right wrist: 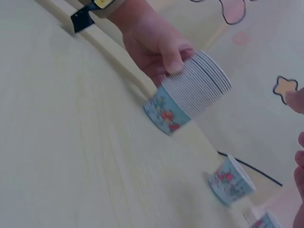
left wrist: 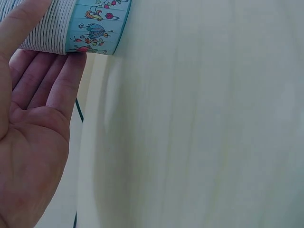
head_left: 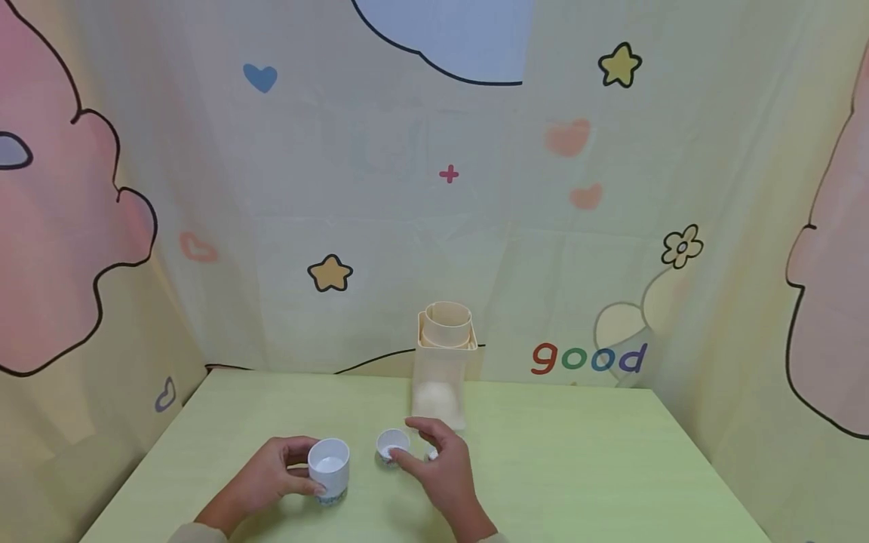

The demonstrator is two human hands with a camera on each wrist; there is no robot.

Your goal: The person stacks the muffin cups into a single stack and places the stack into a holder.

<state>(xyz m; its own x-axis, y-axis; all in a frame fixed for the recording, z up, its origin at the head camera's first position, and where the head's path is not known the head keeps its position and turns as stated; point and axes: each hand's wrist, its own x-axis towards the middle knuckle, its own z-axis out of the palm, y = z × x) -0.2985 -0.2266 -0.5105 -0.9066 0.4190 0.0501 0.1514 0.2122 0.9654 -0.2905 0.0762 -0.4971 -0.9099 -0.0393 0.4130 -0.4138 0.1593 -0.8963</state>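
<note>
- Small white cup with a blue flowered band at its foot (head_left: pixel 392 446): upright on the pale green table (head_left: pixel 577 467), mouth up, long axis vertical, just beyond and left of the right hand's (head_left: pixel 437 464) fingertips, touching or nearly so.
- Right hand far nearer to it than the left; fingers loosely spread and bent, holding nothing plainly.
- Another tiny white piece (head_left: pixel 431 453) half hidden under those fingers; cannot tell what.
- Tall stack of white ribbed cups with a blue flowered band (head_left: pixel 329 469): upright, mouth up, clasped between thumb and fingers of the left hand (head_left: pixel 268 477), left of the single cup and apart from it.
- Cream plastic canister with a round open top (head_left: pixel 443 366): beyond the right fingertips, against the curtain.
</note>
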